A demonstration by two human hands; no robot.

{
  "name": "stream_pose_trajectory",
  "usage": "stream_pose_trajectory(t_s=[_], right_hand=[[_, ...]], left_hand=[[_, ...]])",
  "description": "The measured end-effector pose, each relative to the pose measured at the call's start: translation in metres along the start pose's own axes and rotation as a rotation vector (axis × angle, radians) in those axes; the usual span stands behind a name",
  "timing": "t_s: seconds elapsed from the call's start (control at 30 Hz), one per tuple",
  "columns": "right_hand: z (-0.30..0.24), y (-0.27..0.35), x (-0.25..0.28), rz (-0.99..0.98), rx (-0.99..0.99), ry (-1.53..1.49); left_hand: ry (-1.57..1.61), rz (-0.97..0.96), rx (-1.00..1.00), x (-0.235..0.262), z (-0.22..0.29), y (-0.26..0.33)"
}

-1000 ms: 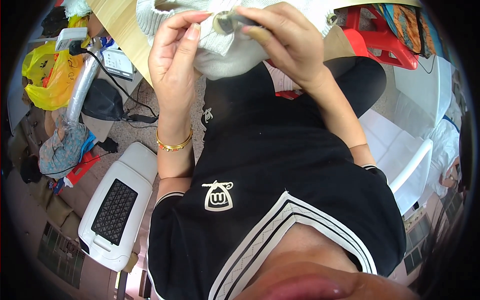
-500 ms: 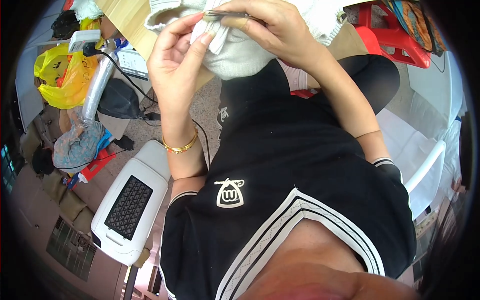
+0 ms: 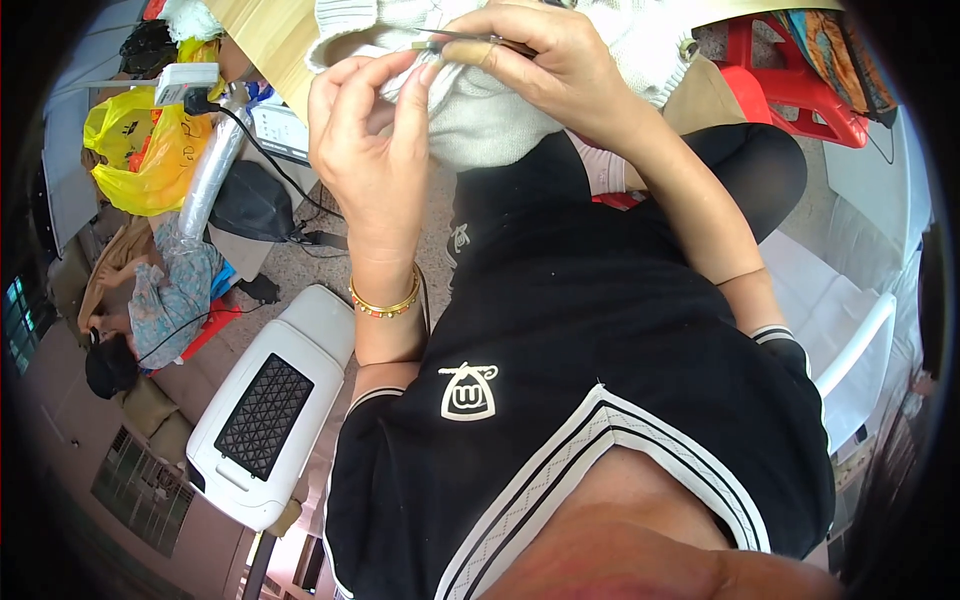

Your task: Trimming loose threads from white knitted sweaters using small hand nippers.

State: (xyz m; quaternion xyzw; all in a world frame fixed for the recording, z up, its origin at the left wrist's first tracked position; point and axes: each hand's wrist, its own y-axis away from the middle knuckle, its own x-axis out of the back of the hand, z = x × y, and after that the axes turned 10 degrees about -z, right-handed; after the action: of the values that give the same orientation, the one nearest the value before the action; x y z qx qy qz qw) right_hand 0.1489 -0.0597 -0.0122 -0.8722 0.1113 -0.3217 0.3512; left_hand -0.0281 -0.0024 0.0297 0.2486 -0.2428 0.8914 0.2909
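My left hand (image 3: 372,150) is closed in a pinch on a white knitted garment (image 3: 490,135), at the top of the view. Beside it, my right hand (image 3: 560,75) grips a slim dark metal tool (image 3: 505,42) with two pointed arms. Whether these are tweezers or thread snips, I cannot tell. The tool's tips stand apart, close to my left fingertips at a fold of the knit. Part of the garment lies on a light wooden tabletop (image 3: 265,40), and part hangs over its edge above my lap.
On the left are a yellow plastic bag (image 3: 130,170), a clear-wrapped roll (image 3: 212,165), a black bag (image 3: 250,200) and a cord with a white power block (image 3: 187,78). A white appliance with a black grille (image 3: 262,415) is lower left. Another person (image 3: 165,295) sits far left. A red stool (image 3: 790,85) stands right.
The tool's two arms have spread apart. My left fingers have shifted their pinch, and the strip of knit that stood up between my hands is now bunched at my fingertips.
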Motion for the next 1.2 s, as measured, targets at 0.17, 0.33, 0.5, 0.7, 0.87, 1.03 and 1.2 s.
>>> stream_pose_trajectory(t_s=[0.17, 0.33, 0.5, 0.7, 0.87, 1.03, 1.2], right_hand=[[-0.002, 0.000, 0.001, -0.021, -0.055, -0.031], [-0.022, -0.008, 0.014, -0.122, -0.491, -0.355], [-0.021, -0.007, 0.017, -0.004, -0.115, -0.058], [-0.027, 0.008, 0.021, -0.026, 0.071, 0.320], [-0.038, 0.004, 0.023, -0.090, -0.021, 0.509], [-0.061, -0.010, 0.034, -0.255, -0.351, 0.265], [-0.054, -0.005, 0.026, -0.180, -0.230, 0.403]], left_hand=[[0.077, -0.038, -0.021, 0.000, -0.012, -0.004], [-0.028, 0.004, -0.169, -0.004, -0.014, -0.010], [-0.024, -0.015, -0.161, -0.009, -0.022, -0.011], [-0.098, -0.003, -0.129, -0.009, -0.026, -0.006], [0.078, -0.018, 0.008, -0.013, -0.013, -0.005], [0.137, -0.036, -0.015, -0.008, -0.017, -0.005], [0.213, -0.052, -0.012, -0.008, -0.018, -0.004]])
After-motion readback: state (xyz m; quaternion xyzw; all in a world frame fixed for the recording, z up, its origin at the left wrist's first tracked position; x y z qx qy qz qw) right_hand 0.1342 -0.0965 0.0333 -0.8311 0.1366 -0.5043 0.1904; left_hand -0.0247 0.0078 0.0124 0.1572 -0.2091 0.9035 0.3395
